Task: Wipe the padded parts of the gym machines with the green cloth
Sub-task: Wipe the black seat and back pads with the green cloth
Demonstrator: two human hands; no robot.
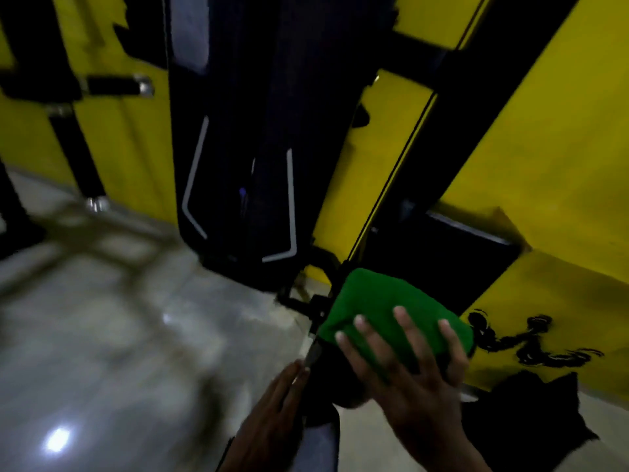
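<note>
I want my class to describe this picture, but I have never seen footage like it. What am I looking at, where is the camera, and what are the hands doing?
This is a single view from a camera worn on a person's head, looking forward and down, so the two hands at the bottom are the wearer's own. There is no robot.

The right hand presses a folded green cloth with spread fingers against a dark part of a gym machine; the blur hides whether that part is padded. The left hand lies with straight fingers against the same dark part, lower down, as if steadying it.

Above stands a tall black pad with white trim lines. Behind is a yellow wall crossed by black frame bars. The floor is pale and shiny.
</note>
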